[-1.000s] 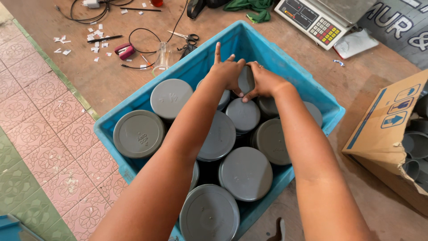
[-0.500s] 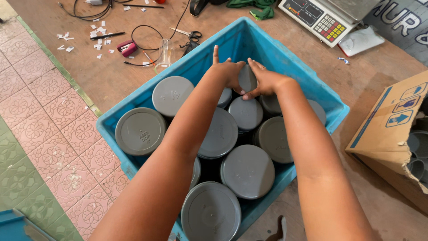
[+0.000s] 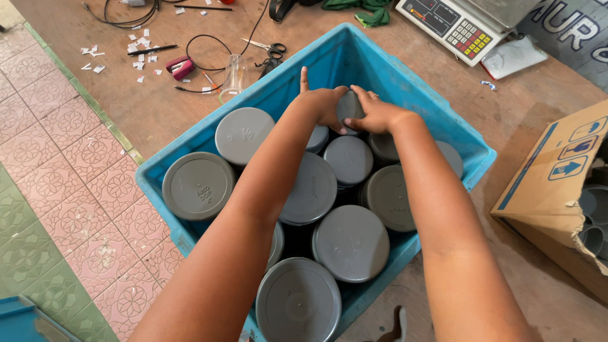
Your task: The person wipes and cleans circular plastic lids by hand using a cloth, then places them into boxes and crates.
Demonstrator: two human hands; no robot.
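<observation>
From the head camera, a blue plastic crate (image 3: 405, 82) sits on a brown floor and is packed with upright grey round-lidded containers (image 3: 350, 242), their flat lids facing up and crowding one another in rows. A larger lid (image 3: 198, 185) fills the near-left corner, another (image 3: 244, 134) stands just behind it, and one (image 3: 297, 303) sits at the near edge.

Both arms reach into the far end of the crate. The left hand (image 3: 323, 104) and right hand (image 3: 380, 115) meet over one small grey container (image 3: 349, 106) wedged against the far wall (only a sliver of its lid shows between them). Each grip is narrow, fingers curled down around that container's rim; the left index finger points straight up.

To the right, an open cardboard box (image 3: 557, 183) holds dark round pieces. Beyond the crate lie a weighing scale (image 3: 453, 25), scissors (image 3: 269, 49), a red stapler (image 3: 180, 66), cables and paper scraps.
</observation>
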